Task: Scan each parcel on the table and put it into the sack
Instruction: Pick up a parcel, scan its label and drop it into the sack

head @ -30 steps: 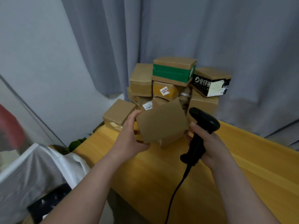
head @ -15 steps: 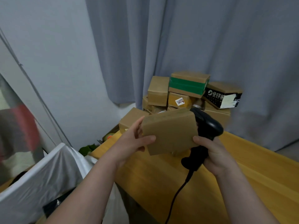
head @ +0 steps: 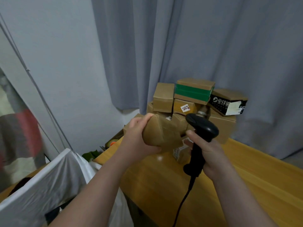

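Observation:
My left hand (head: 139, 136) grips a plain brown cardboard parcel (head: 161, 133), held tilted above the table's left end. My right hand (head: 206, 153) is wrapped round the handle of a black barcode scanner (head: 202, 128), whose head sits just right of the parcel; its cable hangs down. Behind both, a pile of parcels (head: 193, 102) is stacked at the far end of the yellow wooden table (head: 237, 185). The white sack (head: 49, 181) stands open at lower left, beside the table. A small labelled box (head: 180, 152) lies under the held parcel.
In the pile are a green-banded box (head: 193, 91) and a black printed box (head: 227, 102). Grey curtains (head: 196, 46) hang behind the table. A tape roll (head: 112, 142) and green things lie low between sack and wall.
My left hand has turned the parcel so a taped side faces me. The scanner has stayed beside it. The view has swung left and down, showing more of the sack.

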